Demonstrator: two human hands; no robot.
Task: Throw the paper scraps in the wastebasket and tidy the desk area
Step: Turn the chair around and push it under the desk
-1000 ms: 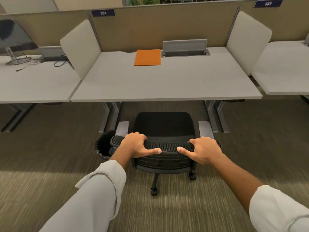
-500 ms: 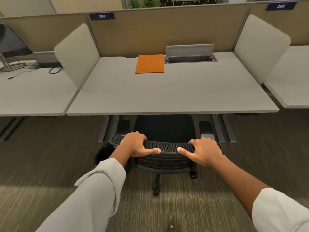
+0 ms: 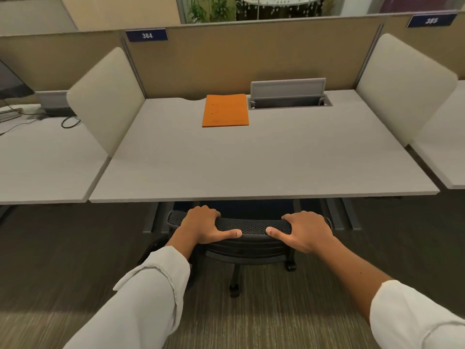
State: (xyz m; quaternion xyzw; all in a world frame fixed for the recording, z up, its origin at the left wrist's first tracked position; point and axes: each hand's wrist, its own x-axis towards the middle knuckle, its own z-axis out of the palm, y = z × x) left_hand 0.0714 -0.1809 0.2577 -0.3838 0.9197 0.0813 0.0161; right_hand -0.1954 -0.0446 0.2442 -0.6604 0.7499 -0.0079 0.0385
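Observation:
A black mesh office chair (image 3: 251,226) stands at the front edge of the grey desk (image 3: 251,167), its seat and armrests hidden under the desktop. My left hand (image 3: 205,226) grips the left part of the backrest's top. My right hand (image 3: 305,230) grips the right part, thumb pointing inward. An orange folder (image 3: 225,110) lies flat at the back of the desk. The black wastebasket (image 3: 153,248) is mostly hidden behind my left forearm, under the desk's left side. No paper scraps are in view.
An open grey cable hatch (image 3: 288,94) sits right of the folder. Beige side screens (image 3: 105,102) flank the desk, with a tan partition behind. The left neighbouring desk holds a monitor (image 3: 12,84) and cables. Carpet lies all around.
The chair has rolled forward under the desk with both hands on its backrest; seat and armrests went out of sight. The view came closer to the desk.

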